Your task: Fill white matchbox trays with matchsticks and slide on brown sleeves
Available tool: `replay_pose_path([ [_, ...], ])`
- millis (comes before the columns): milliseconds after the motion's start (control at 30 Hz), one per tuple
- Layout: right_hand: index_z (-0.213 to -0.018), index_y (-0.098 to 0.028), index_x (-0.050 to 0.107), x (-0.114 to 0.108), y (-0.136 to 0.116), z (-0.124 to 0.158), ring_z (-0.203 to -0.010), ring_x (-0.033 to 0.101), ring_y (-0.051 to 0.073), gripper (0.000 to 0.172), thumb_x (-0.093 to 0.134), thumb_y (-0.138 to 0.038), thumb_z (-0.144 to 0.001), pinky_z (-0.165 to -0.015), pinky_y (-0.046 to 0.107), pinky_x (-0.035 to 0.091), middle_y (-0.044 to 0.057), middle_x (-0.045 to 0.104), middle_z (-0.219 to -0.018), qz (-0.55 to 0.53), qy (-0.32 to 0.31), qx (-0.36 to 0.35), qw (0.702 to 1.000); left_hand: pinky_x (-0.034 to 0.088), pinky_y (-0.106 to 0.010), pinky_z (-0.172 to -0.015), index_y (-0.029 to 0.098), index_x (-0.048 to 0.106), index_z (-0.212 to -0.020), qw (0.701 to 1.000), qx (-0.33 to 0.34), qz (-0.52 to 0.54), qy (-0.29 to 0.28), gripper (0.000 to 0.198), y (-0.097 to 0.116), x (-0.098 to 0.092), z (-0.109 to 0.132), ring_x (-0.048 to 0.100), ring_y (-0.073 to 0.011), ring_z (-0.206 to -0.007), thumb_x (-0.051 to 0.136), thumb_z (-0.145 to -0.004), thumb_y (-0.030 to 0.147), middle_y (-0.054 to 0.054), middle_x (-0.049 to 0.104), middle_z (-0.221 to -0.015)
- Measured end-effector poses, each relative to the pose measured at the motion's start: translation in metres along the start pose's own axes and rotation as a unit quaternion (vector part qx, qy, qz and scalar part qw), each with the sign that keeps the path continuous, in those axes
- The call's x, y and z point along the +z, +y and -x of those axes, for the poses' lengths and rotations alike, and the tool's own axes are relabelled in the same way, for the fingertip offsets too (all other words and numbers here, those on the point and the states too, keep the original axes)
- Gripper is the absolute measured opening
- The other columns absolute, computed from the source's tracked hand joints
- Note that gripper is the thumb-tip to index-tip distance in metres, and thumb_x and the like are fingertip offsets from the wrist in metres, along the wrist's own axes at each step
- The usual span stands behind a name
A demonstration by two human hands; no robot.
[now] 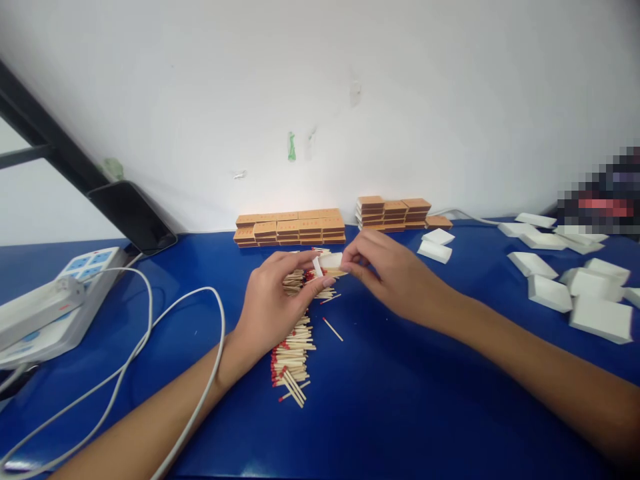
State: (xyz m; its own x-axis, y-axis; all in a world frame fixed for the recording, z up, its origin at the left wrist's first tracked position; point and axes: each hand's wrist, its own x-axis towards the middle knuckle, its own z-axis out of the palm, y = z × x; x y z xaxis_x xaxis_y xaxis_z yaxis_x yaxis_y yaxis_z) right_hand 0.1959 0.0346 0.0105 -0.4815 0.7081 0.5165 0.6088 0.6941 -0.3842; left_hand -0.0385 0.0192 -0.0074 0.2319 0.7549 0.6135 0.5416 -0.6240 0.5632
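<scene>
Between my two hands is a small white matchbox tray [330, 261], held above a heap of matches. My left hand [279, 293] grips its left end between thumb and fingers. The fingertips of my right hand [375, 263] pinch its right end, where some pale matchsticks seem to show at the lower edge. Below and in front of my left hand lies a long pile of red-headed matches [295, 350], partly hidden by that hand. One loose match [333, 329] rests apart on the blue table.
Orange-brown matchboxes stand stacked along the wall in a left row [290, 228] and a right group [393, 213]. White trays [550, 293] lie scattered at right. A white cable [220, 320] loops over my left forearm from near a power strip [90, 293]. A phone [133, 217] leans at left.
</scene>
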Motion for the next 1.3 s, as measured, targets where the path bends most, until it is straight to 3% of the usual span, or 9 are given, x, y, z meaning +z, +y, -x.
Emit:
replay_pose_path([
  [133, -0.095, -0.021, 0.06, 0.006, -0.004, 0.002, -0.084, 0.058, 0.02, 0.013, 0.055, -0.027, -0.106, -0.074, 0.033, 0.044, 0.005, 0.061, -0.092, -0.033, 0.024, -0.007, 0.999, 0.062, -0.039, -0.092, 0.026, 0.076, -0.12, 1.0, -0.005, 0.012, -0.011, 0.035, -0.001, 0.0, 0.001, 0.077, -0.0239, -0.102, 0.083, -0.09, 0.04, -0.006, 0.08, -0.115],
  [233, -0.097, -0.02, 0.063, 0.006, -0.001, 0.005, -0.075, 0.055, 0.016, 0.013, 0.056, -0.028, -0.105, -0.069, 0.03, 0.044, 0.002, 0.059, -0.087, -0.054, 0.043, 0.023, 0.997, 0.062, -0.041, -0.09, 0.024, 0.076, -0.122, 0.999, -0.036, 0.005, 0.022, 0.038, -0.004, -0.001, -0.001, 0.077, -0.0246, -0.098, 0.082, -0.09, 0.043, -0.007, 0.082, -0.11],
  [433, -0.094, -0.02, 0.066, 0.013, 0.007, 0.013, -0.079, 0.058, 0.017, 0.009, 0.062, -0.026, -0.1, -0.071, 0.031, 0.044, 0.003, 0.062, -0.09, -0.036, -0.154, 0.06, 0.986, 0.063, -0.04, -0.086, 0.025, 0.077, -0.119, 0.996, -0.069, 0.007, 0.049, 0.032, -0.009, -0.003, -0.006, 0.078, -0.0236, -0.098, 0.08, -0.092, 0.042, -0.005, 0.082, -0.11],
  [633, -0.09, -0.021, 0.063, 0.015, 0.01, 0.015, -0.077, 0.058, 0.017, 0.018, 0.055, -0.029, -0.104, -0.069, 0.031, 0.043, 0.003, 0.064, -0.092, -0.049, -0.196, 0.065, 0.977, 0.063, -0.042, -0.088, 0.024, 0.075, -0.121, 0.998, -0.046, -0.016, 0.047, 0.037, -0.009, -0.001, -0.002, 0.078, -0.0235, -0.094, 0.082, -0.09, 0.043, -0.006, 0.082, -0.107],
  [800, -0.092, -0.022, 0.061, 0.002, 0.009, 0.015, -0.077, 0.059, 0.017, 0.02, 0.053, -0.033, -0.106, -0.07, 0.03, 0.043, 0.002, 0.065, -0.091, -0.053, -0.194, 0.071, 0.977, 0.063, -0.042, -0.089, 0.025, 0.075, -0.122, 0.998, -0.048, -0.019, 0.045, 0.037, -0.01, -0.001, -0.002, 0.077, -0.0244, -0.095, 0.08, -0.091, 0.045, -0.006, 0.082, -0.108],
  [933, -0.096, -0.022, 0.065, 0.002, 0.007, 0.015, -0.079, 0.059, 0.017, 0.016, 0.063, -0.037, -0.101, -0.07, 0.03, 0.044, 0.003, 0.064, -0.092, -0.048, -0.169, 0.09, 0.98, 0.062, -0.042, -0.09, 0.025, 0.075, -0.123, 0.998, -0.048, -0.026, 0.034, 0.038, -0.01, -0.001, -0.002, 0.077, -0.0247, -0.095, 0.08, -0.091, 0.045, -0.006, 0.082, -0.108],
  [1133, -0.09, -0.021, 0.064, 0.012, 0.003, 0.02, -0.074, 0.058, 0.016, 0.018, 0.058, -0.031, -0.104, -0.067, 0.03, 0.044, 0.003, 0.065, -0.092, -0.058, -0.217, 0.068, 0.972, 0.062, -0.042, -0.09, 0.026, 0.075, -0.123, 0.998, -0.043, -0.037, 0.037, 0.038, -0.011, -0.001, -0.002, 0.077, -0.0246, -0.094, 0.081, -0.09, 0.045, -0.006, 0.082, -0.107],
  [1300, -0.091, -0.022, 0.061, 0.002, 0.009, 0.021, -0.076, 0.06, 0.017, 0.017, 0.055, -0.03, -0.104, -0.067, 0.031, 0.043, 0.004, 0.066, -0.093, -0.007, -0.159, 0.045, 0.986, 0.063, -0.041, -0.088, 0.025, 0.075, -0.122, 0.997, -0.041, -0.041, 0.041, 0.038, -0.012, -0.001, -0.002, 0.077, -0.0237, -0.092, 0.082, -0.09, 0.044, -0.006, 0.082, -0.106],
])
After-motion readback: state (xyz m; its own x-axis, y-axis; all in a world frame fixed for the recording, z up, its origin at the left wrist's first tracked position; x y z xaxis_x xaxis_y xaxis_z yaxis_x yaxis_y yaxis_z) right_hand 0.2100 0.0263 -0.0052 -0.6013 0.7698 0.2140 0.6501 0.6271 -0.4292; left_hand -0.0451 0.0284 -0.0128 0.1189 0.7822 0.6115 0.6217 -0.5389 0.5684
